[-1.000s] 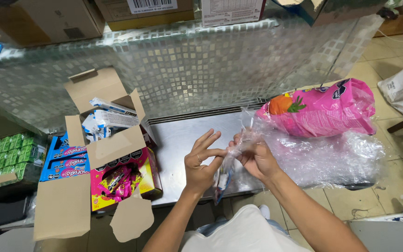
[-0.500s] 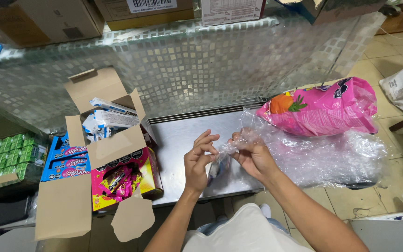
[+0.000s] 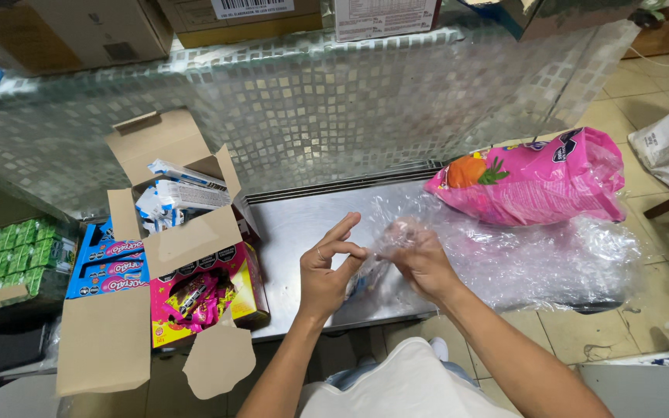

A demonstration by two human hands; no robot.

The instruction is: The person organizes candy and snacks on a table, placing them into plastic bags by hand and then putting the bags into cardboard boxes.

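Bright, even overhead light, glare on the steel counter [image 3: 303,220], wide-angle bending at the edges, mostly sharp

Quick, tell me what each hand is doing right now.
Left hand: thumb and forefinger pinched together, other fingers spread; what it pinches cannot be told.
Right hand: closed on clear plastic wrap.

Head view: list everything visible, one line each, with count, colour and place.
clear plastic wrap: one, transparent, on metal shelf right
pink bag: one, pink, on the wrap
metal shelf: one, silver, centre
open carton: one, brown, left
candy box: one, yellow-pink, below carton
blue packs: several, blue, left
green packs: many, green, far left
left hand: pinching wrap
right hand: gripping wrap
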